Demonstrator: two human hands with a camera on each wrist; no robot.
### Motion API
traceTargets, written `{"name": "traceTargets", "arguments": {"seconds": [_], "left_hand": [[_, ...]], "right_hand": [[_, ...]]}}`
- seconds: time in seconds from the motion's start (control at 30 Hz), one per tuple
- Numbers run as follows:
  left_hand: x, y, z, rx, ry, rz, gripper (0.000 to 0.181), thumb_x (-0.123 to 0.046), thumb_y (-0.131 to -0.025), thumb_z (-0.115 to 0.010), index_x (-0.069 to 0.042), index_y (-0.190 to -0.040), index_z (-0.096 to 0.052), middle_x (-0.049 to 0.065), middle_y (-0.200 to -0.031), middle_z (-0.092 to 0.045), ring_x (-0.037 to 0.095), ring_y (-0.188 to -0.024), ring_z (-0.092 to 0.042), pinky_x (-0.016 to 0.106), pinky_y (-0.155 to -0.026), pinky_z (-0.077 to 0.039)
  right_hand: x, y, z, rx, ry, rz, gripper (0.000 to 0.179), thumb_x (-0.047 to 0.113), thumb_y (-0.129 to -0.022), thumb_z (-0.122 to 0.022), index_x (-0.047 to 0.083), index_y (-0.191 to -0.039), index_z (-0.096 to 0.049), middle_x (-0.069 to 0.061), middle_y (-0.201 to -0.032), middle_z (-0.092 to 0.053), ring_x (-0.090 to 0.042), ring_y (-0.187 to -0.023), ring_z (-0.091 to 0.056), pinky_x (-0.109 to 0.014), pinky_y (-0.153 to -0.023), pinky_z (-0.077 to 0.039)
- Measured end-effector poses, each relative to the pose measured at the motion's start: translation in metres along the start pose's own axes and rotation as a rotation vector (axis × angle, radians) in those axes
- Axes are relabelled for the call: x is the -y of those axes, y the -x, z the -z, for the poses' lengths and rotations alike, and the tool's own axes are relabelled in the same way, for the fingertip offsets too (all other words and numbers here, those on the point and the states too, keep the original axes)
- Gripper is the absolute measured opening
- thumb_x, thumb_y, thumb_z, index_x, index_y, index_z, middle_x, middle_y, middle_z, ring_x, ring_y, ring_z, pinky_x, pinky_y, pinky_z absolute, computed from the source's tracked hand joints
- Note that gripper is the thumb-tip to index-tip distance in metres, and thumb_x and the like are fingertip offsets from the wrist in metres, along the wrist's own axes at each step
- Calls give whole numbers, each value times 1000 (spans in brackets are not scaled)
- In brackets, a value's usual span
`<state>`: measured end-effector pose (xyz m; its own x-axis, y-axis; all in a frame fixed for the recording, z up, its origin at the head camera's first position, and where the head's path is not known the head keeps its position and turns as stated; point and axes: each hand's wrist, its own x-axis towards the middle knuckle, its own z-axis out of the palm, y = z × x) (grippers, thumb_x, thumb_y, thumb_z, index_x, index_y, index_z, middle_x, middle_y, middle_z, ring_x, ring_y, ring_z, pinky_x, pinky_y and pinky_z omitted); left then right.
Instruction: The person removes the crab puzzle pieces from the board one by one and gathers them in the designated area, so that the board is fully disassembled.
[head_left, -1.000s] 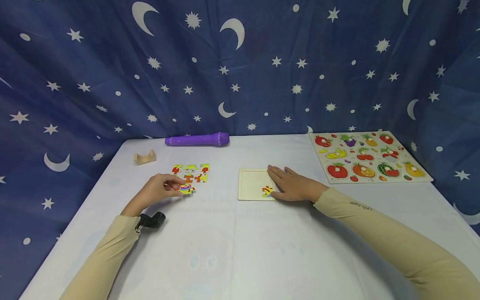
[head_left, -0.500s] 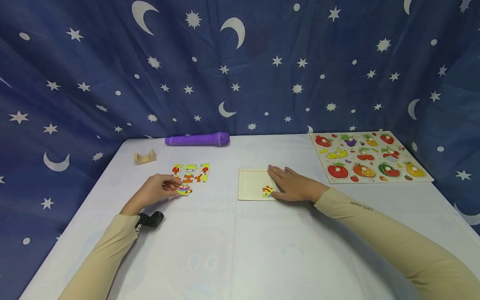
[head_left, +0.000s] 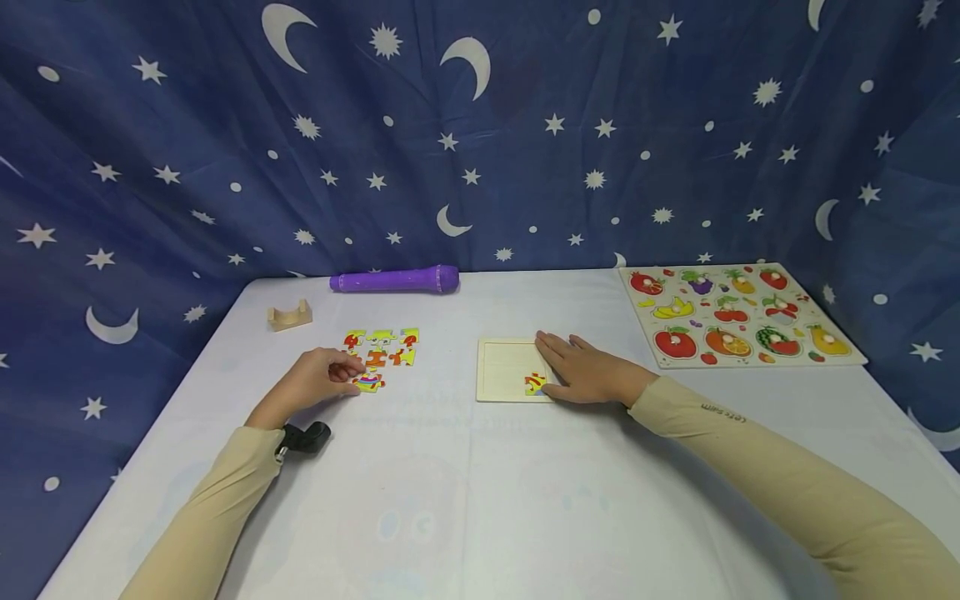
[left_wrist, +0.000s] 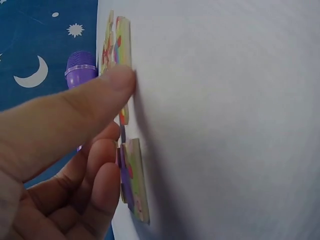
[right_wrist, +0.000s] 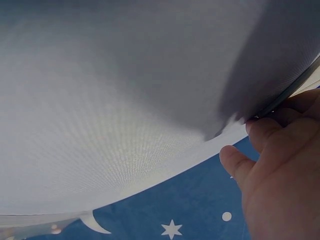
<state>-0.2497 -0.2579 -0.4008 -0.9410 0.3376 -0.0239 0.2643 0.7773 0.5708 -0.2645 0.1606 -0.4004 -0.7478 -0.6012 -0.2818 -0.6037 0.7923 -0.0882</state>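
Observation:
In the head view my left hand (head_left: 315, 383) is at the left end of a group of puzzle pieces (head_left: 377, 358). Its thumb and fingers pinch the edge of a striped yellow puzzle piece (head_left: 369, 382). Seen from the left wrist, the thumb (left_wrist: 117, 82) overlaps that piece (left_wrist: 123, 45), and curled fingers (left_wrist: 105, 187) touch or nearly touch another piece (left_wrist: 136, 185). My right hand (head_left: 588, 369) rests with extended fingers over the right edge of a wooden puzzle tray (head_left: 498, 395). One yellow-and-red piece (head_left: 535, 383) lies in the tray's lower right corner.
A purple toy microphone (head_left: 393, 280) lies along the back edge, with a small wooden stand (head_left: 290, 315) left of it. At the back right is a fruit peg board (head_left: 738, 317). A starry blue cloth (head_left: 525, 150) hangs behind the white table (head_left: 450, 500).
Within the last second, my left hand and the striped puzzle piece have shifted slightly left, and the piece now looks flatter. The right hand stays on the tray.

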Motion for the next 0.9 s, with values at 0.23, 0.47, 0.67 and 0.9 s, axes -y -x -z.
{"name": "traceTargets", "arguments": {"seconds": [0.23,0.47,0.67,0.9], "left_hand": [[-1,-1,0,0,-21,14,25,-7,-75,-76,3,-97,-69,7,-78,-63,12,-71,-52,19,-62,-43],[-1,-3,0,-5,-22,28,25,-7,-74,-77,3,-96,-69,6,-76,-63,13,-70,-53,20,-62,-44],[1,-3,-1,-19,-7,50,27,-10,-74,-78,2,-98,-69,7,-79,-64,12,-72,-53,19,-63,-44],[0,-4,2,-35,56,49,32,-11,-74,-78,2,-101,-69,8,-83,-64,13,-75,-54,18,-65,-46]], "right_hand": [[0,0,-1,2,4,-6,79,50,-94,-40,2,-150,-11,-12,-159,-10,-26,-147,-11,-49,-117,-13],[-1,-1,0,7,4,-9,79,50,-94,-40,2,-150,-10,-11,-159,-9,-25,-147,-10,-49,-118,-12],[-1,-1,-1,3,6,-5,79,50,-94,-40,2,-150,-10,-11,-159,-9,-25,-147,-10,-49,-118,-13],[-1,-1,-1,4,5,-6,79,50,-94,-40,2,-150,-10,-11,-159,-9,-25,-147,-10,-49,-118,-12]]}}
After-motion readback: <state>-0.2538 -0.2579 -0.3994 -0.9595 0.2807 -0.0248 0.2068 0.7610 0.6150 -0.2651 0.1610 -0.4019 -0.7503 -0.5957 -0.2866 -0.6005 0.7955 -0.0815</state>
